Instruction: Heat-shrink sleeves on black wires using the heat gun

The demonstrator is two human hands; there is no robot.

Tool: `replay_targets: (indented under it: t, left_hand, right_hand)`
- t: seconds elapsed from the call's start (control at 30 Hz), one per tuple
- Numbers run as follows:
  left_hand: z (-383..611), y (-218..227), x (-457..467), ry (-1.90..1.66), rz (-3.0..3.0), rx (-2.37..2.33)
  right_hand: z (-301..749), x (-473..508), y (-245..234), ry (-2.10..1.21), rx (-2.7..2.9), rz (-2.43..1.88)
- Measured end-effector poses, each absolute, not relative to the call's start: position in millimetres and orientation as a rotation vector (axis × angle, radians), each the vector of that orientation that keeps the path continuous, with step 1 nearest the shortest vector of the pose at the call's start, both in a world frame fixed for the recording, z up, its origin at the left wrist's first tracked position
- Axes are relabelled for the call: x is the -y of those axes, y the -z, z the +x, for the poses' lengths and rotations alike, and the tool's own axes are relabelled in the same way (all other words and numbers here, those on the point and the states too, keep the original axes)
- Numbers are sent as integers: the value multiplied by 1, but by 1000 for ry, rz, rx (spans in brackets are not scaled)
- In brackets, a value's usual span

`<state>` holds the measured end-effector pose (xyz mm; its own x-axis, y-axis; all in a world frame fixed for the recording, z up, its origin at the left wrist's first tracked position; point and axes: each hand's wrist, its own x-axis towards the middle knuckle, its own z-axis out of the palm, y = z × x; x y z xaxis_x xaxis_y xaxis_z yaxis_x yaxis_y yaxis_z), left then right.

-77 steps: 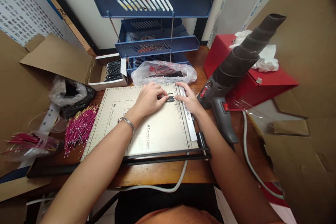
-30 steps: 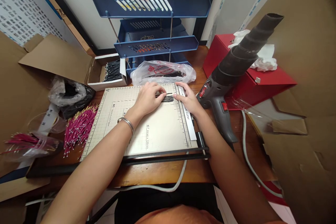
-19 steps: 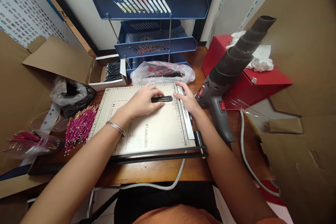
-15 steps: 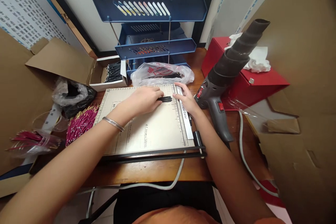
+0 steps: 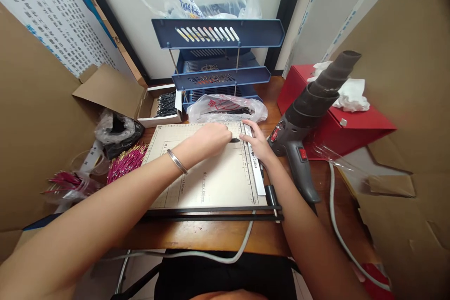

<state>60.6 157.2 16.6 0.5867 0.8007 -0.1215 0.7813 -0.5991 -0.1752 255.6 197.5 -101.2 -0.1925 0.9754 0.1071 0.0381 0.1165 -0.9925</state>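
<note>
A cream paper cutter [image 5: 225,183] with printed size guides lies on the table, its white ruler strip [image 5: 255,168] along the right side. My left hand [image 5: 213,138] is closed around a bundle of thin black strands [image 5: 235,140] over the upper part of the board. Only the strands' right ends show, pointing at the ruler strip; the rest is hidden under the hand. Resting at the upper end of the strip, my right hand [image 5: 259,144] has its thumb and fingers spread, the thumb close to the strand ends. A silver bracelet [image 5: 177,161] circles my left wrist.
Right of the cutter stands a dark heat gun [image 5: 298,122], before a red tissue box [image 5: 362,124]. Behind are a plastic bag [image 5: 228,108] and blue trays [image 5: 221,78]. At left are magenta strands [image 5: 126,161] and an open box [image 5: 158,119] of black strands. A grey cable [image 5: 242,243] crosses the front.
The view has shifted, so the scene sits lower and farther right. My left hand has moved slightly right along the strands and covers more of them. My right hand stays at the strip.
</note>
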Motion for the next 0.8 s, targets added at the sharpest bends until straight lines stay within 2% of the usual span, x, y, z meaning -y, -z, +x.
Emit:
replay_targets:
  t: [0.13, 0.3, 0.6, 0.8]
  left_hand:
    - [68, -14, -155, -117, -2774, 1318]
    - [35, -23, -147, -369, -2761, 1411]
    - [-97, -56, -166, -195, -2524, 2072]
    - [-144, -58, -238, -538, -2142, 2171]
  right_hand:
    - [255, -197, 101, -1252, 1428, -1058]
    - [255, -195, 99, -1272, 1404, -1062]
    - [256, -195, 107, -1262, 1400, -1063]
    - [256, -196, 105, -1281, 1379, -1072]
